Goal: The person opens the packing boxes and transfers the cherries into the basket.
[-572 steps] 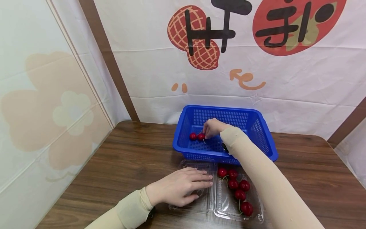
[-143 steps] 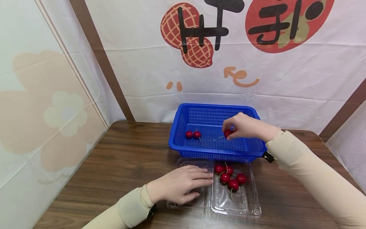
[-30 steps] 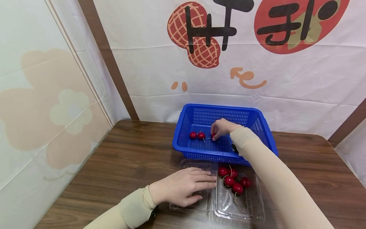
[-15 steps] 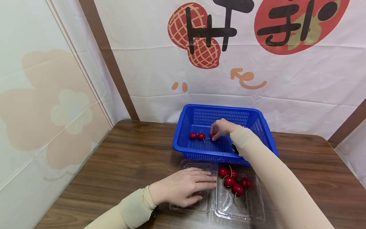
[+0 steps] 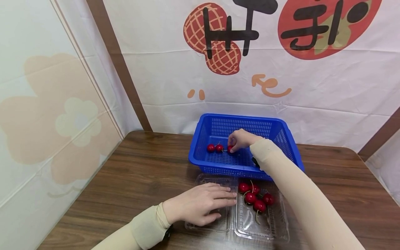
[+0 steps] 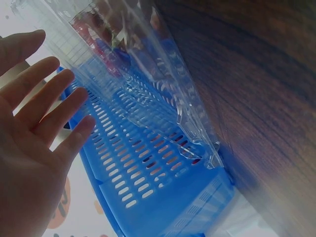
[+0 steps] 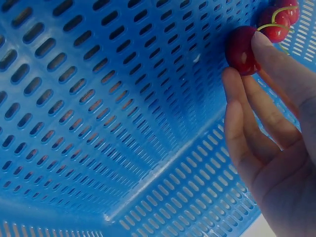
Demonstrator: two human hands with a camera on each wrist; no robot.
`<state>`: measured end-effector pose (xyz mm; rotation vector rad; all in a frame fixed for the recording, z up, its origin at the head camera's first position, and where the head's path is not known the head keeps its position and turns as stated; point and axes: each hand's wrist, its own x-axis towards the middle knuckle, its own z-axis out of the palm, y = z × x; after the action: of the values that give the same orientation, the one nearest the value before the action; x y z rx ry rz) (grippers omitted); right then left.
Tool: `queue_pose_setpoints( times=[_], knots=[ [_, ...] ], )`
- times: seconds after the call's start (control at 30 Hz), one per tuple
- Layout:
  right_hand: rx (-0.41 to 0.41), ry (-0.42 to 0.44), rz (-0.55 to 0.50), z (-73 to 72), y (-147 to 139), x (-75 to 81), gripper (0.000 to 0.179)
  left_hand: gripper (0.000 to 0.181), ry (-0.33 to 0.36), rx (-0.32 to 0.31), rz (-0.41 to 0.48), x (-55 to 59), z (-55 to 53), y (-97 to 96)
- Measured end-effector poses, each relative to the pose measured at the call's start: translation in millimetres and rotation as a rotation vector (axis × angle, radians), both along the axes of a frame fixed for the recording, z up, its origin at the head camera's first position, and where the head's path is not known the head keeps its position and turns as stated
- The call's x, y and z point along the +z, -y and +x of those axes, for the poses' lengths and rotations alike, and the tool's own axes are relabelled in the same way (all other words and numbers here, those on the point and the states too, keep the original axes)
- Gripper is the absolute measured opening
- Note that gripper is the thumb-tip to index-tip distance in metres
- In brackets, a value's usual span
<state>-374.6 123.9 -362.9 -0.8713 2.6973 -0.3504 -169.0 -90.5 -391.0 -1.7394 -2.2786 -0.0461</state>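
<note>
My right hand (image 5: pixel 243 139) reaches into the blue plastic basket (image 5: pixel 247 170) and pinches a red cherry (image 7: pixel 241 52) between thumb and fingers, low over the slotted floor. Just left of it in the head view, two cherries (image 5: pixel 215 148) with stems lie side by side on the basket floor. My left hand (image 5: pixel 201 205) lies palm down with straight fingers over the left half of an unfolded clear plastic clamshell box (image 5: pixel 253 231). Several cherries (image 5: pixel 259 206), some with green stems, sit in the box's right half.
The basket stands at the back of the brown wooden table (image 5: pixel 137 173), just behind the clamshell box. A white printed cloth (image 5: pixel 168 69) hangs behind the table, and another (image 5: pixel 40 121) hangs along the left side.
Over the last second the right hand shifts slightly left with its cherry, nearer the two lying cherries. Earlier it held a cherry over the basket's right part. The left hand stays put.
</note>
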Motion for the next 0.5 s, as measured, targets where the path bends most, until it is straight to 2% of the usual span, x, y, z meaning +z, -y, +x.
queue_pose_setpoints(
  times=[0.5],
  knots=[
    [-0.01,0.003,-0.042,0.8,2.6,-1.0,0.023,0.052,-0.003,0.012,-0.008,-0.3,0.7,0.1]
  ],
)
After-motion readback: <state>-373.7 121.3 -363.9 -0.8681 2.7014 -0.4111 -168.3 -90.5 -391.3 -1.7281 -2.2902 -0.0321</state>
